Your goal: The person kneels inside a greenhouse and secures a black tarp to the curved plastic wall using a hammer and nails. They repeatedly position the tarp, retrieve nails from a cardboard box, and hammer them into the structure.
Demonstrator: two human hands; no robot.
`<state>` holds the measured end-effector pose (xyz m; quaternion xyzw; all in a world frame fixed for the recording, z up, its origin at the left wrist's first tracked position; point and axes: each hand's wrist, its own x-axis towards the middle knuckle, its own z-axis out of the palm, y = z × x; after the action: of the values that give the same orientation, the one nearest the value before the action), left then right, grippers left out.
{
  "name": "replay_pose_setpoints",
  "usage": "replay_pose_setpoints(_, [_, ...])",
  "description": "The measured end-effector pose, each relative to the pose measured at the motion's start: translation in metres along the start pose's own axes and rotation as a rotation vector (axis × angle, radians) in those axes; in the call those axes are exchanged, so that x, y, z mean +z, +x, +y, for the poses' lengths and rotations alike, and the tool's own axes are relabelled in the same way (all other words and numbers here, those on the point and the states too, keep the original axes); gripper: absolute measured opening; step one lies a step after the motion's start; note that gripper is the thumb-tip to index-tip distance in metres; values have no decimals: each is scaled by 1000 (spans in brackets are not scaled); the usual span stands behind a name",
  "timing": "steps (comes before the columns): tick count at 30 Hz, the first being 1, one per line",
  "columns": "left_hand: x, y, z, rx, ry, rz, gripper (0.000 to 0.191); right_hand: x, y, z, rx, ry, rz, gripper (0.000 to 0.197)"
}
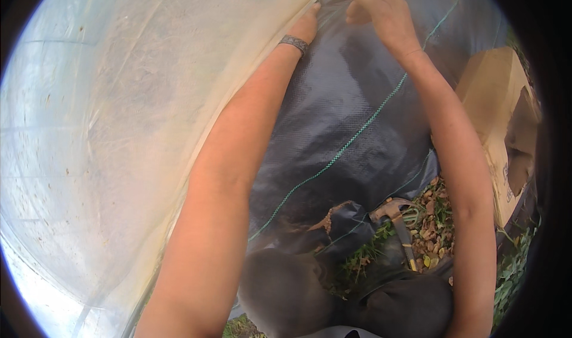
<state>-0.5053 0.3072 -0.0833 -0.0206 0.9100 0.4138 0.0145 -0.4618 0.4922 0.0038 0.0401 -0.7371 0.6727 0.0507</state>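
Note:
Black woven ground-cover fabric (339, 114) with green stitched lines spreads out before me. Its upper edge runs along a translucent plastic sheet (134, 92), which bulges up on the left. My left hand (307, 26), with a patterned band (295, 44) at the wrist, grips the fabric's edge beside the plastic; its fingers are mostly hidden. Just to the right, my right hand (383, 18) is raised over the fabric near its top corner, fingers bent and thumb near the fingertips. Whether something small sits between them is unclear.
A claw hammer (400, 226) lies by the fabric's lower edge, among dry leaves (431, 221) and grass. An open cardboard box (494, 114) stands beyond my right arm. My dark-clothed knees (286, 289) are close below. Green plants (514, 271) grow at lower right.

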Motion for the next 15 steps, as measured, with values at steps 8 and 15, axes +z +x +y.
replay_pose_setpoints(8, [7, 10, -10, 60, 51, -4, 63, 0, 15, 7, -182, -371, -86, 24])
replay_pose_setpoints(15, [6, 12, -11, 133, 80, 29, 62, 15, 42, 9, -703, -1013, -190, 31])
